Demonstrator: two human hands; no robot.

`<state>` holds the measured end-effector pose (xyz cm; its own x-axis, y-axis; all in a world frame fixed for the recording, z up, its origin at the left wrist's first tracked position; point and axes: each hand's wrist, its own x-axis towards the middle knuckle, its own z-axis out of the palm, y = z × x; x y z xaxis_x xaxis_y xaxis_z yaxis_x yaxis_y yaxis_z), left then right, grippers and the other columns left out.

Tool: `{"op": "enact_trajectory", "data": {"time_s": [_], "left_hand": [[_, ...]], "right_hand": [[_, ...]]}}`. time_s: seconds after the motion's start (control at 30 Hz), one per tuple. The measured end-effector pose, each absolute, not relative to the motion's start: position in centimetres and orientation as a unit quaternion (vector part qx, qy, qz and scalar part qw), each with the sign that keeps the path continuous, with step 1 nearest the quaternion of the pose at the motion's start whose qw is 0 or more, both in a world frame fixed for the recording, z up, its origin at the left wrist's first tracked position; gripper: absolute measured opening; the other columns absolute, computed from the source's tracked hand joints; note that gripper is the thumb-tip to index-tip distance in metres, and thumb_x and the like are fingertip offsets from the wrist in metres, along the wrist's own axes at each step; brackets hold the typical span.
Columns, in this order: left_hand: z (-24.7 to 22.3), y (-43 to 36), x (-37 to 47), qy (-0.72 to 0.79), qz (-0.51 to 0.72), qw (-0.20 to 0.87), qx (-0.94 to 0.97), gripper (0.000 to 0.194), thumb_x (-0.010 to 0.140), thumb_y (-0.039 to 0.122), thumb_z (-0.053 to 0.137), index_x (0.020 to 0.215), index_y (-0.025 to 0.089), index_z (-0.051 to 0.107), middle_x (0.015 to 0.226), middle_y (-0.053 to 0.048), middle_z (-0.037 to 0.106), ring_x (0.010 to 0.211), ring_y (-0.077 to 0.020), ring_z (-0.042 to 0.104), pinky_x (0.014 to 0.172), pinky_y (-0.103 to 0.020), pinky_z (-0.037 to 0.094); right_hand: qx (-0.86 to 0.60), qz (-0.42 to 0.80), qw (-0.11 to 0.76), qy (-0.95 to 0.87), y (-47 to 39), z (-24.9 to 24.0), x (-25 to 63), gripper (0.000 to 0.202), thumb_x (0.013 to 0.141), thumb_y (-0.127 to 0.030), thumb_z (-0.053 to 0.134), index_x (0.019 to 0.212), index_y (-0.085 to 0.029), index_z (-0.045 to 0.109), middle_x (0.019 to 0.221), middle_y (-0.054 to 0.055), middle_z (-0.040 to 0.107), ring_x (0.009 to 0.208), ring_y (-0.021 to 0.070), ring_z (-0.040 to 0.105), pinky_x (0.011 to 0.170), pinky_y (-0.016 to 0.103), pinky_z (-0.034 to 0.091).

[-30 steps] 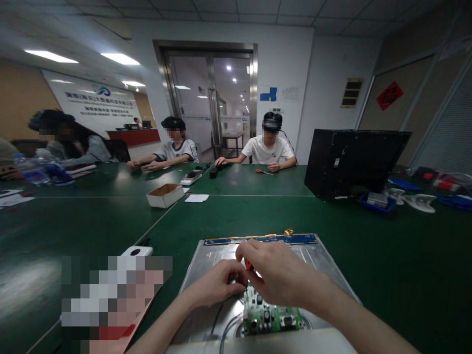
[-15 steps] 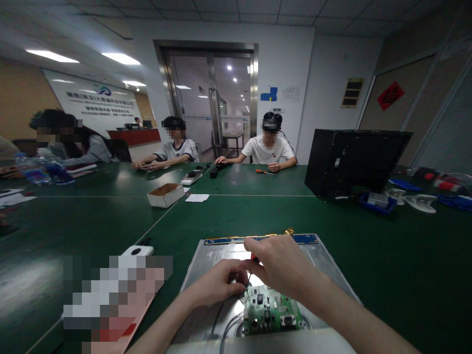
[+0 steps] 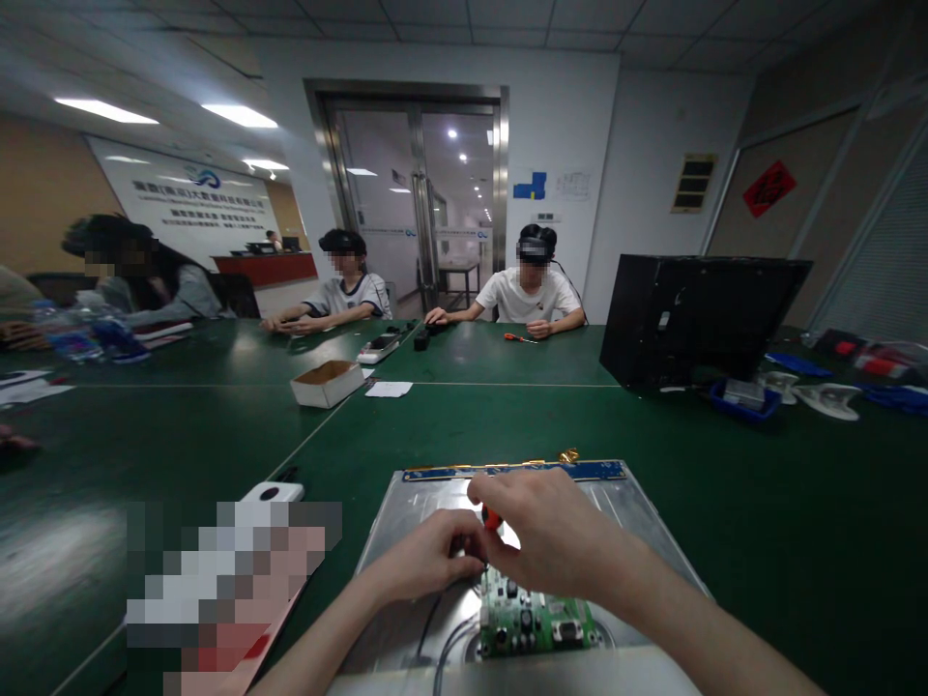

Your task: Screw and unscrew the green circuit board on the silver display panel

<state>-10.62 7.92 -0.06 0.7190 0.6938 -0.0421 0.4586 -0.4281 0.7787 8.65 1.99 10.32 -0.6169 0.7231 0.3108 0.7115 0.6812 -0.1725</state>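
A silvery metal display panel (image 3: 629, 517) lies on the table in front of me, with a green circuit board (image 3: 536, 614) on its near part. My right hand (image 3: 562, 532) is closed around the red-orange handle of a screwdriver (image 3: 491, 519), above the board's far left corner. The tip is hidden behind my fingers. My left hand (image 3: 424, 556) is curled at that same corner, thumb and fingers together; what they hold, if anything, cannot be seen. Dark cables (image 3: 450, 646) run over the panel left of the board. A narrow blue board (image 3: 449, 474) lines the panel's far edge.
A white device (image 3: 272, 493) and a blurred pinkish item (image 3: 290, 580) lie to the left. Farther off are an open box (image 3: 326, 387), a paper (image 3: 389, 390), a black monitor housing (image 3: 696, 314) and a blue tray (image 3: 746, 401). Several people sit around the green table (image 3: 464, 425).
My right hand has tilted and shifted slightly left with the screwdriver, showing more of its handle, while the shaft has gone out of sight. The left hand has hardly moved.
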Motion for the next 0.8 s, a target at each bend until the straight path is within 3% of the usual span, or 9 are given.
{"op": "enact_trajectory", "data": {"time_s": [0.07, 0.17, 0.33, 0.4, 0.57, 0.73, 0.8], "left_hand": [[0.05, 7.88, -10.6, 0.344, 0.147, 0.407, 0.833, 0.012, 0.073, 0.016, 0.059, 0.084, 0.016, 0.064, 0.081, 0.0, 0.064, 0.077, -0.0181, 0.057, 0.069, -0.026, 0.044], [0.22, 7.78, -10.53, 0.342, 0.146, 0.408, 0.834, 0.012, 0.07, 0.013, 0.059, 0.081, 0.016, 0.064, 0.08, 0.001, 0.065, 0.075, -0.0177, 0.057, 0.07, -0.026, 0.044], [0.19, 7.76, -10.51, 0.358, 0.151, 0.401, 0.829, 0.013, 0.07, 0.014, 0.06, 0.082, 0.016, 0.064, 0.079, 0.001, 0.064, 0.073, -0.0174, 0.056, 0.069, -0.026, 0.044], [0.04, 7.82, -10.55, 0.357, 0.153, 0.402, 0.829, 0.013, 0.07, 0.015, 0.06, 0.083, 0.016, 0.064, 0.08, 0.0, 0.064, 0.074, -0.0175, 0.055, 0.069, -0.026, 0.044], [-0.32, 7.97, -10.62, 0.337, 0.146, 0.418, 0.831, 0.015, 0.073, 0.014, 0.057, 0.085, 0.015, 0.065, 0.081, 0.0, 0.065, 0.074, -0.0169, 0.057, 0.069, -0.025, 0.045], [-0.12, 7.95, -10.58, 0.342, 0.144, 0.417, 0.83, 0.015, 0.073, 0.015, 0.058, 0.086, 0.017, 0.065, 0.083, 0.0, 0.066, 0.078, -0.0181, 0.056, 0.07, -0.025, 0.045], [0.08, 7.89, -10.56, 0.343, 0.144, 0.416, 0.83, 0.014, 0.073, 0.016, 0.059, 0.085, 0.018, 0.065, 0.083, 0.001, 0.066, 0.079, -0.0187, 0.056, 0.072, -0.026, 0.045]], "right_hand": [[-0.411, 0.001, 0.177, -0.894, 2.05, 10.35, 8.67, 0.01, 0.086, -0.03, 0.058, 0.09, -0.021, 0.054, 0.079, 0.001, 0.069, 0.068, 0.0159, 0.061, 0.054, 0.028, 0.025], [-0.432, -0.018, 0.169, -0.886, 2.24, 10.36, 8.67, 0.02, 0.09, -0.038, 0.057, 0.081, -0.02, 0.056, 0.073, 0.001, 0.069, 0.062, 0.0146, 0.06, 0.052, 0.028, 0.023], [-0.422, -0.034, 0.166, -0.89, 2.39, 10.31, 8.53, 0.014, 0.088, -0.027, 0.054, 0.077, -0.019, 0.056, 0.07, 0.001, 0.068, 0.061, 0.0141, 0.06, 0.051, 0.029, 0.021], [-0.414, -0.023, 0.173, -0.894, 2.35, 10.28, 8.48, 0.003, 0.084, -0.022, 0.054, 0.083, -0.02, 0.056, 0.075, 0.001, 0.069, 0.064, 0.0151, 0.061, 0.052, 0.029, 0.023], [-0.399, 0.031, 0.191, -0.896, 1.96, 10.4, 8.58, 0.036, 0.076, -0.022, 0.055, 0.112, -0.019, 0.048, 0.091, 0.004, 0.069, 0.072, 0.0179, 0.063, 0.053, 0.028, 0.028], [-0.403, 0.016, 0.184, -0.897, 1.78, 10.59, 8.65, 0.016, 0.081, -0.031, 0.057, 0.092, -0.021, 0.051, 0.084, 0.002, 0.068, 0.068, 0.0168, 0.06, 0.053, 0.028, 0.025], [-0.419, 0.005, 0.183, -0.889, 1.93, 10.53, 8.62, 0.021, 0.084, -0.04, 0.058, 0.087, -0.021, 0.052, 0.079, 0.001, 0.068, 0.066, 0.0166, 0.06, 0.053, 0.028, 0.024]]}}
